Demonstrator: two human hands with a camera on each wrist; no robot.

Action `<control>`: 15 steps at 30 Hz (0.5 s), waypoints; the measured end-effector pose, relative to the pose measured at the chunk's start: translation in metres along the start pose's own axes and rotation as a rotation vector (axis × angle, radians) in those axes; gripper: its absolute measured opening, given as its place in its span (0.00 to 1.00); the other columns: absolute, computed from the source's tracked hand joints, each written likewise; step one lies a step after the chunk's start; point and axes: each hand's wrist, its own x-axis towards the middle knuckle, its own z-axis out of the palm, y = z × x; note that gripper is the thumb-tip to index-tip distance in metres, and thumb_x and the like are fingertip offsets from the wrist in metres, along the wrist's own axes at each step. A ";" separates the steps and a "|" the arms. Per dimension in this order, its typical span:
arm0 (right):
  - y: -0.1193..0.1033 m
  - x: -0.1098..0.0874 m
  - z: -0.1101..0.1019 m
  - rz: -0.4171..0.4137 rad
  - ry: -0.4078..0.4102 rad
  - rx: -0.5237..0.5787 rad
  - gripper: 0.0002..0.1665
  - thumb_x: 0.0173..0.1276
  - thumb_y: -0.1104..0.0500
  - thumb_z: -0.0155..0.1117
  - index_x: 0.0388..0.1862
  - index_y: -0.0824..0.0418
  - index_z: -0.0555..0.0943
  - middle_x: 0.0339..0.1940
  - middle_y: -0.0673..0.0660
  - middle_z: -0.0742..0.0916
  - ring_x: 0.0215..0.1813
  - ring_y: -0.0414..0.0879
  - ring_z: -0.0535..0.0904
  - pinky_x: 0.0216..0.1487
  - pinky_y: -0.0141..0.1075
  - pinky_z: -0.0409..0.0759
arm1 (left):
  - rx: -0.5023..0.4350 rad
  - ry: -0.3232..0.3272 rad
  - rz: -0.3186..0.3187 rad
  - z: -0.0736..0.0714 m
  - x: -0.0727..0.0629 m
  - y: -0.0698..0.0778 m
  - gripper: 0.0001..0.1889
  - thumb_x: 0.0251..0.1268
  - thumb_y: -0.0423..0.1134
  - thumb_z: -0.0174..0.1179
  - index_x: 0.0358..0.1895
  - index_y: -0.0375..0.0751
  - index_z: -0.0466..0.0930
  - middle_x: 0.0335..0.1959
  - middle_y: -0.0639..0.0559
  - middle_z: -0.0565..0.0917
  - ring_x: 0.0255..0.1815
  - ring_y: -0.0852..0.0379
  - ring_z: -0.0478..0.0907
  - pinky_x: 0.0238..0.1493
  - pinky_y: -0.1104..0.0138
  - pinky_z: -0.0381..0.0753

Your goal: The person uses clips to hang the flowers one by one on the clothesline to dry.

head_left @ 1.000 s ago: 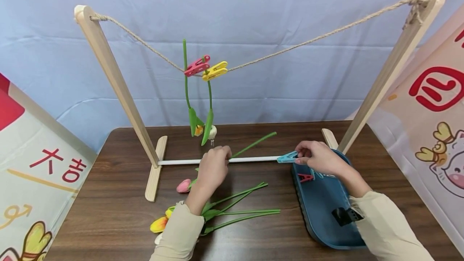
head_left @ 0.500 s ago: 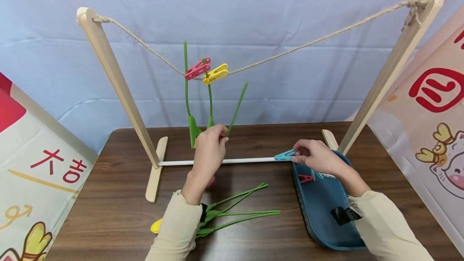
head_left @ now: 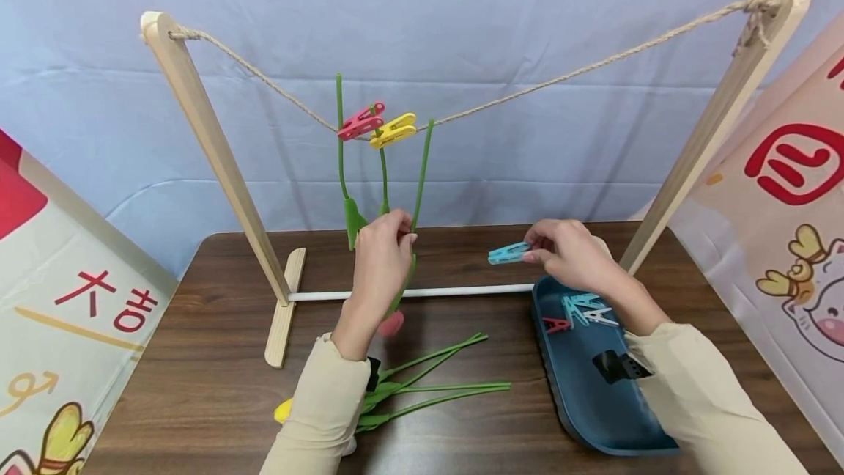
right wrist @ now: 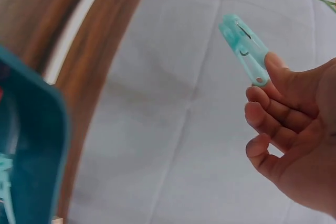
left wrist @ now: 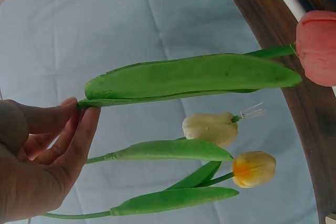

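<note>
My left hand (head_left: 382, 259) pinches the stem of a pink artificial tulip (left wrist: 318, 48), which hangs bloom down with its bare stem end up near the rope (head_left: 541, 81). In my right hand (head_left: 570, 255), thumb and fingers pinch a light blue clothespin (right wrist: 244, 48), its jaws pointing left. Two other tulips hang from the rope: a red clothespin (head_left: 360, 122) grips one stem and a yellow clothespin (head_left: 393, 130) the other. Their blooms, a white tulip (left wrist: 210, 128) and a yellow-orange tulip (left wrist: 254, 169), show in the left wrist view.
Wooden posts (head_left: 204, 138) hold the rope's ends, with a white rod (head_left: 475, 291) low between them. A blue tray (head_left: 560, 387) with several clothespins stands at the right. More tulips (head_left: 422, 388) lie on the table, partly behind the left sleeve.
My left hand has lifted the pink tulip from the table and turned it upright, stem end up. My right hand has risen from beside the tray with the light blue clothespin.
</note>
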 end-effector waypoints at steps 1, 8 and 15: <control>-0.003 0.003 -0.002 -0.015 0.008 -0.008 0.02 0.60 0.68 0.62 0.32 0.67 0.80 0.23 0.51 0.81 0.25 0.41 0.74 0.26 0.37 0.71 | 0.002 0.001 -0.003 0.000 0.001 0.000 0.03 0.52 0.23 0.62 0.30 0.31 0.79 0.27 0.44 0.82 0.29 0.52 0.80 0.36 0.60 0.76; -0.024 0.023 -0.016 -0.120 0.081 -0.019 0.05 0.59 0.73 0.57 0.30 0.69 0.80 0.24 0.57 0.82 0.26 0.45 0.77 0.28 0.41 0.74 | -0.004 0.017 -0.009 -0.001 0.004 0.002 0.03 0.52 0.23 0.62 0.30 0.32 0.79 0.27 0.44 0.82 0.28 0.52 0.80 0.33 0.60 0.78; -0.049 0.041 -0.032 -0.185 0.140 -0.019 0.02 0.58 0.72 0.61 0.28 0.71 0.80 0.24 0.58 0.82 0.23 0.45 0.75 0.26 0.39 0.71 | -0.010 0.028 -0.016 -0.003 0.006 0.003 0.04 0.52 0.24 0.63 0.31 0.31 0.80 0.28 0.44 0.83 0.29 0.52 0.80 0.34 0.61 0.78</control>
